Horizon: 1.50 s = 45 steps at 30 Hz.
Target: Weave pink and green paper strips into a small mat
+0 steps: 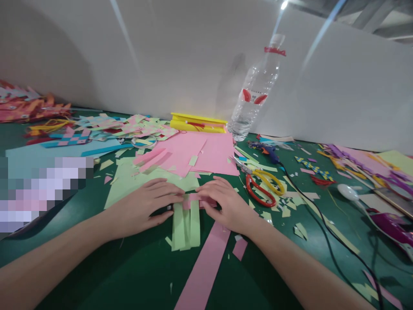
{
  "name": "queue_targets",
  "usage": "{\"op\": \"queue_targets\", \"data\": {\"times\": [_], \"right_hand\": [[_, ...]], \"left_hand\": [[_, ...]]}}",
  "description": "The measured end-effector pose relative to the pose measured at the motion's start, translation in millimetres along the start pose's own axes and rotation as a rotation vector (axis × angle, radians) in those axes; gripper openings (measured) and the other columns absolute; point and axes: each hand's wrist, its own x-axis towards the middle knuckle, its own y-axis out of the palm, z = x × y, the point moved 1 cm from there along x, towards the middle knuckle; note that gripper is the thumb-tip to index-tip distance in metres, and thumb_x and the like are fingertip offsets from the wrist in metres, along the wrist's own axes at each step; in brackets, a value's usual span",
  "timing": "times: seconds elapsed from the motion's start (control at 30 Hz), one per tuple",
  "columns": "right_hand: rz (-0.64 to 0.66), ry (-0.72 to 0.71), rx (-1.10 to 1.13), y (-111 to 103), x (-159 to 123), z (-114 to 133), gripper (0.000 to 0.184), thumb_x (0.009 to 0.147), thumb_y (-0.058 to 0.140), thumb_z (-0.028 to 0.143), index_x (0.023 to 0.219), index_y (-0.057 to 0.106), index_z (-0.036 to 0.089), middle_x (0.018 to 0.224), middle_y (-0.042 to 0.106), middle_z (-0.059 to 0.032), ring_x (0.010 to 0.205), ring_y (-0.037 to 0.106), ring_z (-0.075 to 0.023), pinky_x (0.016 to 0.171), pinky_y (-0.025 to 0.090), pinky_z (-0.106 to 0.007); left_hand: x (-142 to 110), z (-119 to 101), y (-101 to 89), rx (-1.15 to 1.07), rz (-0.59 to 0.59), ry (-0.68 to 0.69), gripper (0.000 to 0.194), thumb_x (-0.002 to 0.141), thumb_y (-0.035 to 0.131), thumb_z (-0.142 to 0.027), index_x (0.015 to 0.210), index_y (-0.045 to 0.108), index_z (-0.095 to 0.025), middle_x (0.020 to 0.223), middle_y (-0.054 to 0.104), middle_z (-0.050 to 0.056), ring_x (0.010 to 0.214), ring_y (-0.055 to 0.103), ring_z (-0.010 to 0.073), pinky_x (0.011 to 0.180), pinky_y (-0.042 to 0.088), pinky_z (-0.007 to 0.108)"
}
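Green tabletop [142, 280] runs beneath everything, its surface glossy, with a plain pale wall [161, 56] behind it and a bright light [284, 5] high up to the right. Paper scraps [300, 230] litter the table, thickest along the back and to my right. Pink sheets [213, 150] lie beyond my hands, partly over a pale green sheet [125, 181], with a yellow folder [198, 122] behind them and a clear bottle [254, 92] near the wall.

Between my hands, near the middle, are the green strips [186, 226], their loose ends towards me, crossed at the top by a pink strip [194, 196]. My left hand [158, 200] is partly open, fingers loosely curved, fingertips at the left side of the strips. My right hand [222, 200] is half curled, fingertips at the pink strip; I cannot tell how firmly either grips. Scissors [263, 185] lie right of it.
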Motion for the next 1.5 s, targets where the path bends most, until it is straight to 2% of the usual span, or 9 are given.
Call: {"op": "queue_targets", "data": {"times": [0.1,0.2,0.43,0.57,0.8,0.93,1.17,1.37,1.5], "right_hand": [[0.001,0.031,-0.027,0.3,0.2,-0.9,0.018,0.088,0.056,0.024,0.105,0.061,0.019,0.109,0.069,-0.0062,0.109,0.059,-0.0200,0.109,0.031,-0.047],[0.032,0.023,-0.024,1.3,1.0,-1.0,0.022,0.087,0.060,0.030,0.106,0.060,0.019,0.110,0.068,-0.0065,0.111,0.058,-0.0206,0.110,0.029,-0.048],[0.082,-0.010,-0.021,2.0,1.1,0.3,0.028,0.087,0.060,0.033,0.111,0.060,0.020,0.116,0.066,-0.0057,0.116,0.055,-0.0197,0.111,0.029,-0.045],[0.077,-0.028,-0.042,1.5,-0.1,0.5,0.029,0.088,0.059,0.034,0.114,0.059,0.020,0.118,0.065,-0.0070,0.117,0.055,-0.0203,0.111,0.028,-0.046],[0.046,-0.142,-0.054,-7.0,-1.0,-4.8,0.044,0.083,0.063,0.047,0.118,0.058,0.021,0.118,0.065,-0.0071,0.113,0.056,-0.0202,0.109,0.032,-0.043],[0.048,-0.187,-0.090,-6.8,-0.5,-7.0,0.035,0.088,0.060,0.039,0.117,0.060,0.019,0.116,0.067,-0.0052,0.111,0.057,-0.0185,0.107,0.034,-0.041],[0.075,-0.159,-0.078,-4.4,2.1,-5.8,0.018,0.092,0.056,0.028,0.105,0.065,0.019,0.108,0.070,-0.0045,0.103,0.061,-0.0184,0.099,0.042,-0.039],[0.090,-0.135,-0.072,-3.1,2.7,-5.4,0.016,0.093,0.054,0.025,0.100,0.067,0.018,0.106,0.071,-0.0041,0.102,0.062,-0.0167,0.098,0.043,-0.037],[0.084,-0.141,-0.063,-2.6,2.7,-5.7,0.016,0.093,0.054,0.025,0.099,0.067,0.017,0.106,0.070,-0.0043,0.101,0.062,-0.0162,0.097,0.044,-0.036]], "left_hand": [[0.3,0.1,-0.5,-0.011,0.000,-0.013,0.034,0.095,0.045,-0.024,0.127,0.053,-0.027,0.125,0.062,0.005,0.117,0.054,0.0206,0.104,0.038,0.039],[1.0,0.1,-0.5,-0.006,0.011,0.001,0.032,0.095,0.044,-0.023,0.125,0.055,-0.027,0.124,0.063,0.004,0.116,0.054,0.0203,0.105,0.038,0.040],[1.3,-0.2,0.7,0.001,0.022,0.007,0.030,0.095,0.045,-0.023,0.122,0.056,-0.027,0.123,0.063,0.003,0.114,0.056,0.0197,0.105,0.038,0.040],[0.1,-0.8,-0.1,-0.010,-0.011,-0.001,0.032,0.094,0.045,-0.024,0.124,0.055,-0.027,0.122,0.064,0.004,0.114,0.055,0.0204,0.105,0.038,0.039],[0.4,0.4,-6.4,0.007,-0.022,-0.077,0.030,0.090,0.054,-0.030,0.119,0.057,-0.027,0.121,0.063,0.005,0.111,0.056,0.0233,0.098,0.043,0.039],[1.1,0.4,-6.5,0.006,-0.031,-0.088,0.026,0.091,0.051,-0.032,0.115,0.061,-0.026,0.113,0.066,0.004,0.105,0.058,0.0223,0.095,0.044,0.038],[1.3,-0.5,-5.0,0.000,-0.026,-0.095,0.025,0.095,0.046,-0.032,0.115,0.060,-0.026,0.112,0.066,0.003,0.104,0.057,0.0214,0.095,0.042,0.039],[2.3,-0.6,-6.3,-0.050,-0.024,-0.111,0.026,0.094,0.046,-0.032,0.115,0.059,-0.025,0.112,0.066,0.004,0.105,0.057,0.0222,0.093,0.042,0.038],[1.6,0.1,-5.1,-0.098,-0.044,-0.132,0.026,0.094,0.043,-0.027,0.115,0.058,-0.025,0.112,0.066,0.004,0.105,0.056,0.0213,0.092,0.043,0.036]]}}
